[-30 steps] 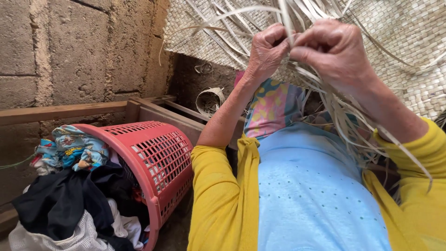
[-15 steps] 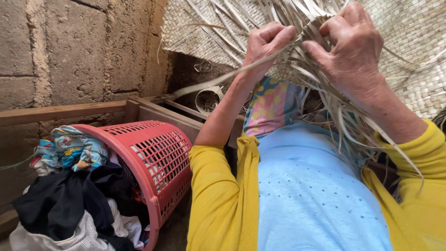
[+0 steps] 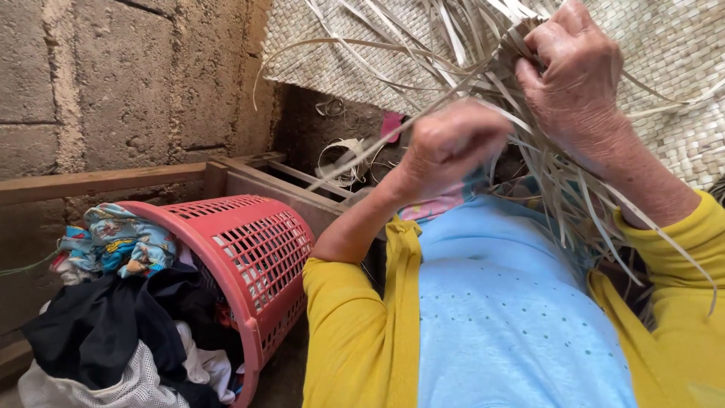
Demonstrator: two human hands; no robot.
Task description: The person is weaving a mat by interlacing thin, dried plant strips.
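A woven mat of pale dried leaf strips hangs in front of me, its loose strips trailing down over my lap. My left hand is a closed fist pulling one long strip down and to the left. My right hand is higher, at the mat's unfinished edge, with its fingers pinched on a bunch of strips. Yellow sleeves cover both my arms, over a light blue top.
A red plastic laundry basket, tipped and stuffed with dark and patterned clothes, sits at the lower left. Behind it run a wooden frame and a rough block wall. Coiled strips lie on the ground.
My left hand has dropped from the mat's edge, drawing a strip down and leftward. The right hand has shifted up and to the right while keeping hold of the strips.
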